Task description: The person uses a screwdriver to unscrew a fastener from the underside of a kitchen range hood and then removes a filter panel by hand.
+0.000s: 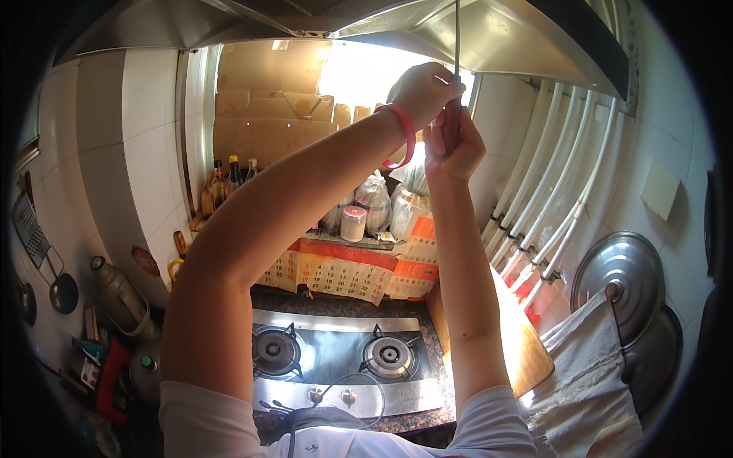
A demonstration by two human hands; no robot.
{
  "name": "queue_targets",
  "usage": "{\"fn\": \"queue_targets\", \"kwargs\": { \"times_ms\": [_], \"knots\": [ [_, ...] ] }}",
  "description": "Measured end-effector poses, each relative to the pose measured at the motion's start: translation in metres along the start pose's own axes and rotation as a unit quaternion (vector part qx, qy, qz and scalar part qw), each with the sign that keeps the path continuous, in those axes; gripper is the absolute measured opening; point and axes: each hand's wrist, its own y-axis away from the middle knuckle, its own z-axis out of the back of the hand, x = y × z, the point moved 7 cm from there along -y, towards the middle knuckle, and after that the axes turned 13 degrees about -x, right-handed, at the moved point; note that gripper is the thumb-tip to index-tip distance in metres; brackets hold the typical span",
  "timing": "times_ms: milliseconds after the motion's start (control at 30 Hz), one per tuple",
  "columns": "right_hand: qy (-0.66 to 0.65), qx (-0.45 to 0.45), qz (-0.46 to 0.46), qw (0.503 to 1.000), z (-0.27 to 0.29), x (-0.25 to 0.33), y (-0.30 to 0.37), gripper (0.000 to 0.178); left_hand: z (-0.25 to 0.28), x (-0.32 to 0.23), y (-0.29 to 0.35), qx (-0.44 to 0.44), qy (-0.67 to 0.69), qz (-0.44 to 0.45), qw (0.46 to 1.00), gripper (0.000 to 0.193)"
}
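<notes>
Both my arms reach up toward the steel range hood (489, 34). A screwdriver with a red handle (450, 126) and a thin metal shaft (456, 30) points straight up at the hood's underside. My right hand (456, 156) is wrapped around the handle from below. My left hand (422, 90), with a red band (406, 133) on its wrist, is closed around the top of the handle where the shaft starts. The shaft's tip is hidden at the hood.
Below are a two-burner gas stove (336, 355), a wooden cutting board (527, 347), a cloth (588, 382) and metal lids (626, 278) at right. Bottles (229, 177), bags and a jar (353, 223) fill the window sill; utensils and a flask (118, 294) are at left.
</notes>
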Motion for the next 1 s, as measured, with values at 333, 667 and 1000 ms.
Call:
{"fn": "queue_targets", "kwargs": {
  "times_ms": [333, 667, 1000],
  "knots": [
    [0.045, -0.112, 0.054, 0.991, -0.008, -0.002, 0.012, 0.014, 0.004, 0.006, -0.006, -0.087, -0.113, -0.004, 0.990, 0.036],
    [0.270, -0.106, 0.331, 0.898, -0.013, 0.019, 0.017, 0.012, -0.010, 0.009, -0.013, -0.041, -0.029, 0.010, 0.999, 0.026],
    [-0.007, 0.144, -0.176, 0.974, -0.002, -0.009, 0.022, 0.042, -0.011, 0.007, -0.005, 0.086, 0.099, 0.087, 0.988, 0.023]
  ]
}}
